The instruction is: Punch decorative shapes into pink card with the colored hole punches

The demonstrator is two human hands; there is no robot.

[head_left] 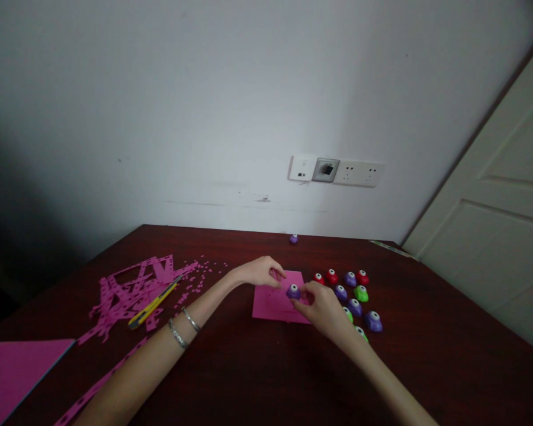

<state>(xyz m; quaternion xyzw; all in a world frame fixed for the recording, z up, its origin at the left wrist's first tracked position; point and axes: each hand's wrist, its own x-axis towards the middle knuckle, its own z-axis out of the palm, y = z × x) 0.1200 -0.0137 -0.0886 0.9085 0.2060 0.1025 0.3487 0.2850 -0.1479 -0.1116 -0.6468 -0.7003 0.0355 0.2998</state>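
Note:
A square pink paper sheet (270, 306) lies on the dark wooden table in front of me. Over it, my right hand (324, 306) grips a small purple craft punch (293, 291) with a white, black-dotted top, between thumb and fingertips. My left hand (262, 272) hovers at the sheet's upper left, its fingers curved and apart, with nothing visible in them. To the right of my right hand stand several more punches, among them a red punch (331, 276), a green punch (361, 293) and a purple punch (373, 321). My right hand and forearm partly cover some of these.
Punched pink paper strips (128, 296) and small paper bits (195, 281) are scattered at the left. A yellow utility knife (153, 305) rests on the strips. More pink paper (22, 373) lies near left. One purple punch (294, 239) stands by the wall.

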